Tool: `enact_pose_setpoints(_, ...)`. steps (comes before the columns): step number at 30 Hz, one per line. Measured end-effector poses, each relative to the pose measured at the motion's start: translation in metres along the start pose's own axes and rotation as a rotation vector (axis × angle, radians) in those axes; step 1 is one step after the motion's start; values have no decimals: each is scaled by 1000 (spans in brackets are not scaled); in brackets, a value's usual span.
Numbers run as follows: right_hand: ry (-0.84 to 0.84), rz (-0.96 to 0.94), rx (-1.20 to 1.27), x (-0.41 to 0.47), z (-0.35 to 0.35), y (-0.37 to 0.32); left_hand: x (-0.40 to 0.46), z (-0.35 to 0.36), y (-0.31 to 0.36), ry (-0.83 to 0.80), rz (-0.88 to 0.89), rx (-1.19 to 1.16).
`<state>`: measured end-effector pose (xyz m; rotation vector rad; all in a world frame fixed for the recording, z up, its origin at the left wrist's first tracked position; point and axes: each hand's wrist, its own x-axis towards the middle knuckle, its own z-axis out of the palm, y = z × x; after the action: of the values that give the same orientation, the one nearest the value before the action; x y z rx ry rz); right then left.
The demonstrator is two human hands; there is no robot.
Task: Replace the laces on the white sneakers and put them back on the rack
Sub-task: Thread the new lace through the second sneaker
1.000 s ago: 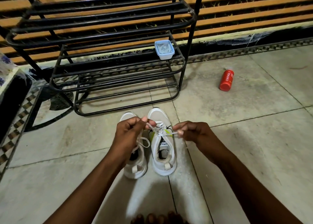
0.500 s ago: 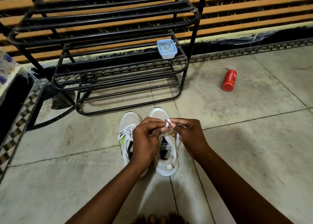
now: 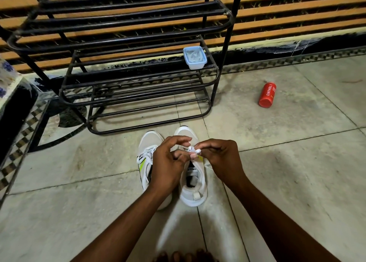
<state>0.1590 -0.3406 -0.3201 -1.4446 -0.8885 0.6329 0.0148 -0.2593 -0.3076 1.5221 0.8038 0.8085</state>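
Two white sneakers stand side by side on the tiled floor, toes toward the black metal shoe rack (image 3: 214,77). The left sneaker (image 3: 147,152) has a white lace threaded and a yellow-green stripe. Over the right sneaker (image 3: 194,186), my left hand (image 3: 170,162) and my right hand (image 3: 221,158) meet, each pinching the white lace (image 3: 193,149) above the tongue. My hands hide the rest of that shoe's lacing.
A small blue-rimmed plastic tub (image 3: 195,57) sits on the rack's middle shelf at its right end. A red Cinthol can (image 3: 267,95) lies on the floor to the right. A slatted wall runs behind the rack. My toes (image 3: 184,256) show at the bottom edge.
A second ago my hands were apart, pulling the lace ends sideways. They have since come together over the right sneaker and now work the lace close between the fingertips.
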Motion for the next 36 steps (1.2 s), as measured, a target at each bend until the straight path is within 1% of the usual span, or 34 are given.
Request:
enact_pose_setpoints(2, -21, -26, -28, -1, -2, 2, 2, -1, -3, 13, 25, 49)
enact_pose_setpoints(7, -89, -60, -46, -2, -9, 2, 3, -1, -2, 19, 18, 43)
enact_pose_setpoints(10, -61, -39, -44, -1, -5, -1, 4, -1, -1, 26, 35, 63)
enact_pose_setpoints(12, -26, -93, -124, -1, -3, -2, 6, -1, 1, 46, 51, 90)
enact_pose_setpoints(14, 27, -128, -185, 0, -4, -1, 10, -6, 2, 65, 91, 173)
enact_pose_setpoints(18, 57, -31, -53, 0, -17, 0, 20, -31, -1, 78, 96, 432)
enact_pose_setpoints(21, 62, 3, 44, 0, -27, 2, 31, -52, -6, 17, 60, 628)
enact_pose_setpoints(24, 8, -30, 59, 0, -31, 1, 36, -61, -1, -43, 17, 703)
enact_pose_setpoints(26, -49, -53, 60, 1, -32, -2, 38, -59, 2, -39, -21, 680)
enact_pose_setpoints(28, -116, -51, 69, 2, -33, -6, 41, -53, 5, -13, -95, 580)
enact_pose_setpoints(29, -150, -45, 66, 3, -33, -8, 42, -49, 6, 0, -146, 484)
enact_pose_setpoints(31, -213, -51, 36, 3, -33, -12, 45, -39, 11, 20, -256, 218)
enact_pose_setpoints(33, -278, -118, -32, 3, -31, -16, 46, -28, 19, 27, -338, 1)
enact_pose_setpoints(35, -330, -178, -99, 4, -27, -21, 45, -16, 25, -27, -353, -83)
enact_pose_setpoints(36, -345, -182, -105, 6, -26, -24, 44, -10, 25, -74, -333, -79)
